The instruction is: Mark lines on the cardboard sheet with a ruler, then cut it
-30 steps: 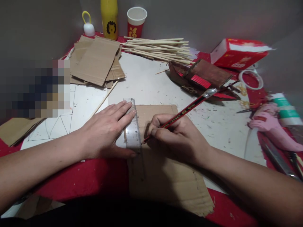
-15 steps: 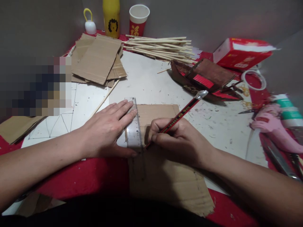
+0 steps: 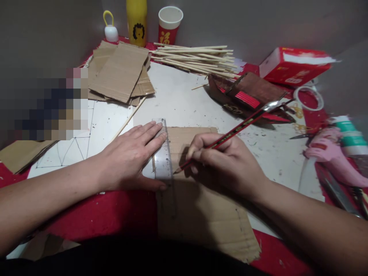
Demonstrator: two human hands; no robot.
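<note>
My left hand [image 3: 129, 155] lies flat with fingers stretched out, pressing a clear plastic ruler [image 3: 161, 157] onto a brown cardboard sheet [image 3: 201, 214]. My right hand [image 3: 227, 163] is closed in a pinch on a red and black pencil [image 3: 238, 128], whose tip touches the cardboard at the ruler's right edge. The pencil's silver end points up and to the right.
Cardboard pieces [image 3: 120, 73] are stacked at the back left, with a paper drawing [image 3: 71, 149] in front of them. Wooden sticks [image 3: 198, 57], a yellow bottle [image 3: 137, 21], a paper cup [image 3: 169, 23], a red box [image 3: 293, 65], a cardboard model [image 3: 247, 94] and a pink glue gun [image 3: 330, 153] surround the white work surface [image 3: 184, 103].
My right hand has turned a little and the pencil now leans lower, farther to the right. The tip stays by the ruler's edge. My left hand and the ruler have not moved.
</note>
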